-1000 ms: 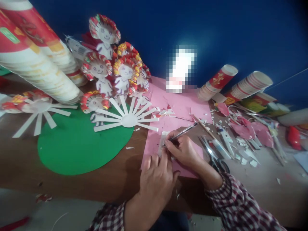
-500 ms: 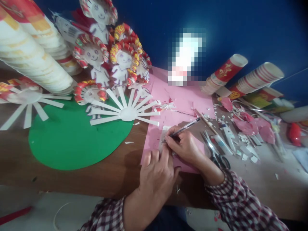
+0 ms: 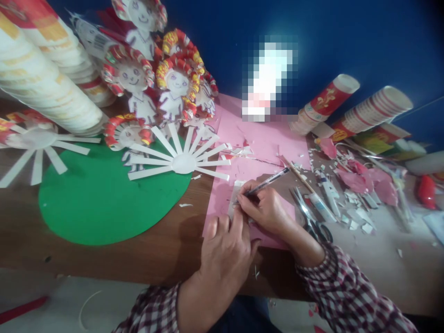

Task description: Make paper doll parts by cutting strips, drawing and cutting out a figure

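Note:
My right hand (image 3: pixel 265 206) is closed around a pen (image 3: pixel 268 181), its tip down on a small white paper piece (image 3: pixel 234 196). That piece lies on the pink paper sheet (image 3: pixel 217 192) on the table. Pressed down on the paper's near end is my left hand (image 3: pixel 227 247), its fingers stretched forward and the thumb out to the right. Part of the white piece is hidden beneath both hands. To the left, a white paper cup cut into spread strips (image 3: pixel 183 163) rests partly on a green paper shape (image 3: pixel 111 199).
Scissors (image 3: pixel 308 215) and glue tubes (image 3: pixel 321 206) lie right of my hands among white scraps (image 3: pixel 355 217). Stacked paper cups (image 3: pixel 378 111) lean at the back right, with taller stacks (image 3: pixel 48 74) at the left. Several paper-doll figures (image 3: pixel 173 88) stand at the back.
The view has shifted very slightly. Both hands, the pen and the white piece keep practically the same places.

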A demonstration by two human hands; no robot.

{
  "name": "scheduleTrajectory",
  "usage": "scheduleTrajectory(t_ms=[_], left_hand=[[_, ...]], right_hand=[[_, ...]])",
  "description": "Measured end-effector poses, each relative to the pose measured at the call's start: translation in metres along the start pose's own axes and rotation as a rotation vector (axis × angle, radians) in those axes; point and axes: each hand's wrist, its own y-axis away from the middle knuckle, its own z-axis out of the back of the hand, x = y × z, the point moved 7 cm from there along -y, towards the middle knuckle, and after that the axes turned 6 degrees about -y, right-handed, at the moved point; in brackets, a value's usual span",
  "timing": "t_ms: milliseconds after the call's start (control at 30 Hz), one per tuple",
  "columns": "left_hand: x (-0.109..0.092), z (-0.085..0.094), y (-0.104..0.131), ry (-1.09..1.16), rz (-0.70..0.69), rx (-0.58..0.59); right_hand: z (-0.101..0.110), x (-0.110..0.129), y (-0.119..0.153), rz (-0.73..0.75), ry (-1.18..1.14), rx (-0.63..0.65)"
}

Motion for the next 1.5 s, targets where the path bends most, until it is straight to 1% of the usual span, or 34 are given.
scheduleTrajectory(t_ms=[300, 733, 1067, 1367, 1500], left_hand=[[0.0001, 0.0005, -0.0009, -0.018, -0.01, 0.003], [0.0, 0.0003, -0.0006, -0.033, -0.016, 0.02], [0.0002, -0.0022, 0.0021, -0.02, -0.011, 0.053], [-0.0003, -0.0031, 0.0018, -0.04, -0.019, 0.039], [-0.0003, -0.0034, 0.0022, -0.032, -0.016, 0.053]], right_hand=[[0.0015, -0.0041, 0.0008, -0.02, -0.002, -0.018], [0.0053, -0.0085, 0.0001, -0.022, 0.055, -0.056], [0.0072, -0.0038, -0.0022, -0.014, 0.092, -0.069], [0.0081, -0.0041, -0.0025, -0.017, 0.099, -0.091], [0.0095, -0.0013, -0.0034, -0.015, 0.106, -0.106]])
